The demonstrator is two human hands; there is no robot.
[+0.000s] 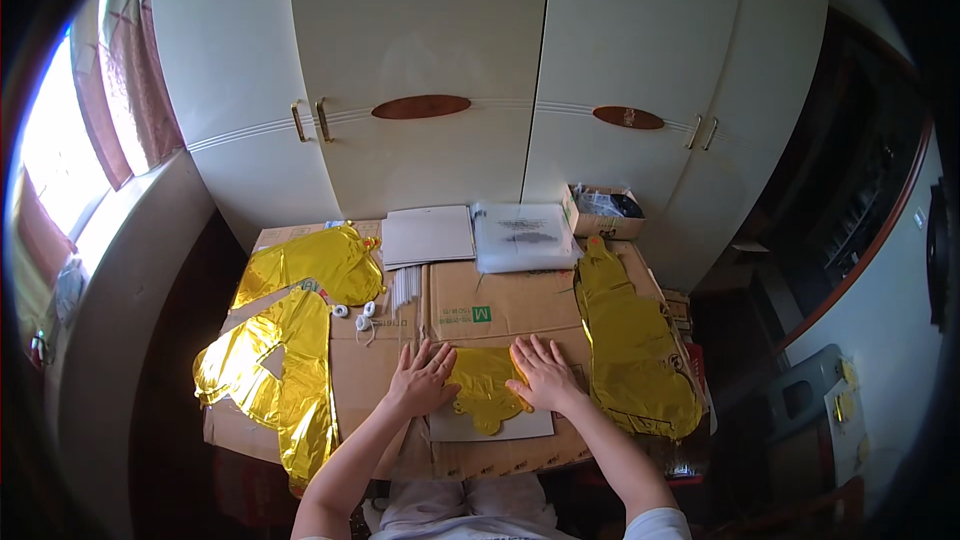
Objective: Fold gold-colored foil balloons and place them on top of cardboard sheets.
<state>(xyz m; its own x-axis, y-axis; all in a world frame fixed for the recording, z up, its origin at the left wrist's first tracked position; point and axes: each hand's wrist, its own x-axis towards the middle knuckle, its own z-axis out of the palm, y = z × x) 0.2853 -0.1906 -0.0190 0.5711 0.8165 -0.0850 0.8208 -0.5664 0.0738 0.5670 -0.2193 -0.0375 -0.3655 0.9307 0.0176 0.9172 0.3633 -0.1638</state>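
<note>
A cardboard-covered worktop (500, 310) fills mid-frame, with crumpled gold foil balloons (285, 370) at left. At lower centre, a small flat gold foil balloon (485, 385) lies on what seems a white sheet (530, 427); left hand (422, 380) and right hand (543, 375) press it, fingers spread flat, grasping nothing.

Daylit indoor scene, moderately bright. Strong light from the overexposed, washed-out window (55, 155) at far left, detail lost in white glare. Bright specular highlights across the crinkled gold foil balloons (285, 365) on the left; duller sheen on the long gold foil balloon (630, 345) at right. Even, soft light on the cream wardrobe doors (420, 60); right side and lower corners falling into deep shadow. Heavy fisheye curvature, black vignette around the rim. Centre reasonably sharp, edges soft and smeared.
</note>
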